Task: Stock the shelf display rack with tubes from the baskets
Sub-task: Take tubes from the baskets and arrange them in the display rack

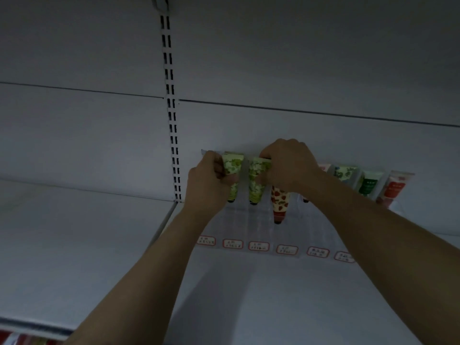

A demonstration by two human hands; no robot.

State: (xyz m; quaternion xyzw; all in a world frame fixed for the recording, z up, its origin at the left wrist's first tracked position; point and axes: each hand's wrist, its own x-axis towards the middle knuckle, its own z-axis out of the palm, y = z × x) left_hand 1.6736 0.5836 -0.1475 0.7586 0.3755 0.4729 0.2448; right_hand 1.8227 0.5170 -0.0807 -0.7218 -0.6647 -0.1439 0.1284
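A clear acrylic display rack [251,227] with labelled slots stands on the white shelf [249,295]. My left hand [207,181] grips a green leaf-patterned tube [232,171] at the rack's left end. My right hand [290,166] grips a second green leaf-patterned tube [257,178] in the neighbouring slot. Both tubes point cap down. A strawberry-patterned tube [280,204] lies in the slot to the right, partly under my right hand. Further right lean a blue-flowered tube [344,171], a dark green tube [368,185] and a red tube [394,189].
Red-framed labels [258,246] line the rack's front edge. A slotted upright [173,120] runs up the back panel just left of the rack. Another shelf [74,232] extends to the left. Coloured packaging [15,338] shows below at the bottom left corner.
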